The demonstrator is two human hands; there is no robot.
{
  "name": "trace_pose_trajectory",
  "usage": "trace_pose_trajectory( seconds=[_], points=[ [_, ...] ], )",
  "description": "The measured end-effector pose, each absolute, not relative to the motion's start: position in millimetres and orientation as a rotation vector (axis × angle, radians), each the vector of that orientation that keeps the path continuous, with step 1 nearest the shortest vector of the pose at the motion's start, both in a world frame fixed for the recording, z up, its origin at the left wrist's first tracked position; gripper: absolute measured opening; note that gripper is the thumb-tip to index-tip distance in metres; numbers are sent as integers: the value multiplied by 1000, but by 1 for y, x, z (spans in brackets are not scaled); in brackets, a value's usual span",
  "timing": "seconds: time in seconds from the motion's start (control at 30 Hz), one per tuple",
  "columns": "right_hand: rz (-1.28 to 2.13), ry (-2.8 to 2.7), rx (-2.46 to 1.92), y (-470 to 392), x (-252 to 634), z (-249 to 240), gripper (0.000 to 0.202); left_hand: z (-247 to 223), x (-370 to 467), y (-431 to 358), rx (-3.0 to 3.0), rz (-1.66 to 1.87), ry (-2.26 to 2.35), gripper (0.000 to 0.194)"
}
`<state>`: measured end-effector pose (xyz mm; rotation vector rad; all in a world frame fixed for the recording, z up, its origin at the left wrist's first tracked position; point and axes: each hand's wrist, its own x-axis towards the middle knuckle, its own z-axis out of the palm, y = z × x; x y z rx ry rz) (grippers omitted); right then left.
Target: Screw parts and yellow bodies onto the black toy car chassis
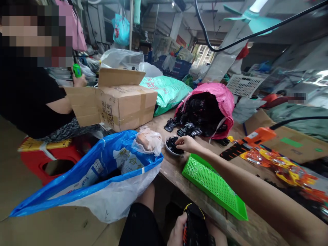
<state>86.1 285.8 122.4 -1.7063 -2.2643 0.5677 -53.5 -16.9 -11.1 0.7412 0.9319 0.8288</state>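
My right hand (189, 144) reaches over a white bowl (167, 149) of small black parts (173, 144), its fingers closed at the parts; whether a piece is between them is too small to tell. Low in the view, my left hand (177, 229) is wrapped round a black toy car body (195, 223) with yellow and orange trim, held over my lap. Beside the bowl sits a green perforated tray (214, 184). Behind it, a pink sack (225, 99) lies open on its side, full of black plastic parts (189, 130), some spilled on the table.
A blue and white sack (107, 191) gapes at the left, near a cardboard box (135, 106). An orange power screwdriver (258, 136) hangs at the right above orange and yellow parts (287, 167). A person in black (33, 95) sits at the left, holding a green tool (77, 70).
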Motion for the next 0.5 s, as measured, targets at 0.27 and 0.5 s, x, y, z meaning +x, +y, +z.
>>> trace_pose_trajectory(
  seconds=[0.27,0.5],
  points=[
    [933,-1861,-1659,283,90,113,23,-6,-59,6,310,788,679,56],
    [1129,-1599,-1517,273,99,121,28,4,-68,8,263,767,703,63]
  ],
)
